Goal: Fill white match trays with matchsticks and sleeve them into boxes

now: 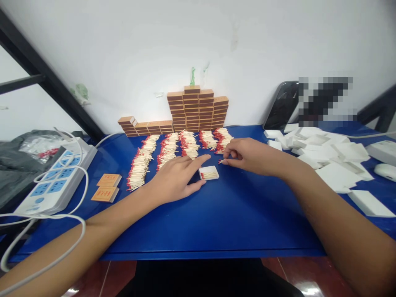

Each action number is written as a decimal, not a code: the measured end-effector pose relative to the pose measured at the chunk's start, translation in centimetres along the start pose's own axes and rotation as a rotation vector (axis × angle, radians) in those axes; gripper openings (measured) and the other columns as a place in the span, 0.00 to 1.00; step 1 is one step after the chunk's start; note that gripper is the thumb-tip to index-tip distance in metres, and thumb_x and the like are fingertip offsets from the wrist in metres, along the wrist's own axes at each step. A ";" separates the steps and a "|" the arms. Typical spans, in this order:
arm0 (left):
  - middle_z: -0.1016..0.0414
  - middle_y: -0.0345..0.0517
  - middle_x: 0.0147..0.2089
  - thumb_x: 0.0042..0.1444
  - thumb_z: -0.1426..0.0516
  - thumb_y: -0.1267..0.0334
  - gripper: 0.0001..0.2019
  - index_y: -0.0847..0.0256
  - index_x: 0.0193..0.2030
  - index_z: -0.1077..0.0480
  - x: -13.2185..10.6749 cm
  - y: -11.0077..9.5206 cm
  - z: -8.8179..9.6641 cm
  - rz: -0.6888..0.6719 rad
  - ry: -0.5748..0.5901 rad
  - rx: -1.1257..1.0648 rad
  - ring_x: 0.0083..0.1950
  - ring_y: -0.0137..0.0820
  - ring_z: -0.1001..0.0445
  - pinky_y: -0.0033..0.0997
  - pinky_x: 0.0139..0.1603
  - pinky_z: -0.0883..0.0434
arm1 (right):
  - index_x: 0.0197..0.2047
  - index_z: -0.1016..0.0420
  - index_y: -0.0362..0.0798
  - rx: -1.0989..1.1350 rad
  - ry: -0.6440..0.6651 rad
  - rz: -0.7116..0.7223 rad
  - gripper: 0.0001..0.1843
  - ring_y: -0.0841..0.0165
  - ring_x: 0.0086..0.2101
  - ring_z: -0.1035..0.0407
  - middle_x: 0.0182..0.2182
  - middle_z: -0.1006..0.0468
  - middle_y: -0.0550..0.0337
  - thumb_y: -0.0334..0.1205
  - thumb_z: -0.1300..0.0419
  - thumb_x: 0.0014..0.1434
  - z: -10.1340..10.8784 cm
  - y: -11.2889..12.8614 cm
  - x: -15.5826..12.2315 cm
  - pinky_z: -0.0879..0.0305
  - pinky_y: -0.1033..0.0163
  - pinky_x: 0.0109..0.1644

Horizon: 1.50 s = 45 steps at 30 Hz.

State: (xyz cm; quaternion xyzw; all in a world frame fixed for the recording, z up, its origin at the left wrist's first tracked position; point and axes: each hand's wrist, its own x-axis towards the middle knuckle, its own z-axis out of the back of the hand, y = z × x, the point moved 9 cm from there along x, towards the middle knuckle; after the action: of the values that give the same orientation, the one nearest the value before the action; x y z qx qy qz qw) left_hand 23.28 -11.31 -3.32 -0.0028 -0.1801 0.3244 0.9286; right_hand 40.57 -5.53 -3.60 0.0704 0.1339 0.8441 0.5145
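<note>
A small white matchbox tray (213, 177) with some matches in it lies on the blue table. My left hand (177, 179) is spread beside its left end, with the thumb at the tray's near corner and the index finger stretched out beyond its far side. To the right of the tray, my right hand (244, 154) pinches a few red-tipped matches (220, 161) between thumb and fingers; their number is unclear. Several long rows of red-headed matches (144, 163) lie behind and left of my hands. The rightmost row of matches (224, 138) is near my right fingers.
Closed matchboxes (198, 109) are stacked against the wall. Two orange matchboxes (107, 187) lie at left, near a white power strip (58, 177) with looping cables. On the right are a heap of white trays (324, 150) and a leaning black phone (281, 105).
</note>
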 end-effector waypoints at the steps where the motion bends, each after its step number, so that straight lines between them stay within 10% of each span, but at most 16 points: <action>1: 0.17 0.52 0.53 0.70 0.41 0.54 0.29 0.56 0.74 0.40 0.0 0.0 0.0 0.000 -0.002 -0.002 0.53 0.45 0.17 0.48 0.57 0.21 | 0.40 0.19 0.49 -0.003 0.008 -0.001 0.13 0.62 0.34 0.30 0.35 0.20 0.55 0.51 0.35 0.64 -0.1 -0.2 0.0 0.40 0.59 0.36; 21: 0.17 0.53 0.53 0.70 0.40 0.54 0.30 0.59 0.74 0.40 0.0 0.0 -0.1 -0.005 -0.001 -0.004 0.53 0.47 0.17 0.51 0.56 0.20 | 0.39 0.21 0.49 -0.017 0.068 0.014 0.14 0.61 0.34 0.27 0.36 0.17 0.52 0.45 0.45 0.71 -1.8 -0.6 0.0 0.38 0.58 0.38; 33: 0.17 0.51 0.55 0.70 0.40 0.55 0.30 0.58 0.74 0.42 0.0 0.0 0.1 -0.006 -0.010 -0.016 0.55 0.45 0.17 0.47 0.56 0.21 | 0.40 0.25 0.50 0.281 0.037 0.171 0.13 0.64 0.33 0.32 0.35 0.22 0.57 0.47 0.45 0.73 -1.3 5.0 -1.0 0.41 0.59 0.38; 45: 0.17 0.52 0.57 0.69 0.39 0.56 0.31 0.58 0.74 0.42 -0.1 0.1 0.1 -0.001 -0.009 -0.025 0.55 0.45 0.18 0.47 0.56 0.21 | 0.37 0.26 0.49 0.219 0.013 0.182 0.05 0.66 0.32 0.33 0.34 0.23 0.58 0.36 0.41 0.67 -1.9 5.0 -0.7 0.42 0.60 0.36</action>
State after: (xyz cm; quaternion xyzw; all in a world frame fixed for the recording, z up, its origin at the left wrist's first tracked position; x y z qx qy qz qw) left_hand 23.11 -11.29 -3.23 -0.0126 -0.1883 0.3217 0.9278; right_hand 36.14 -8.66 -3.87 0.1322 0.2215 0.8680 0.4243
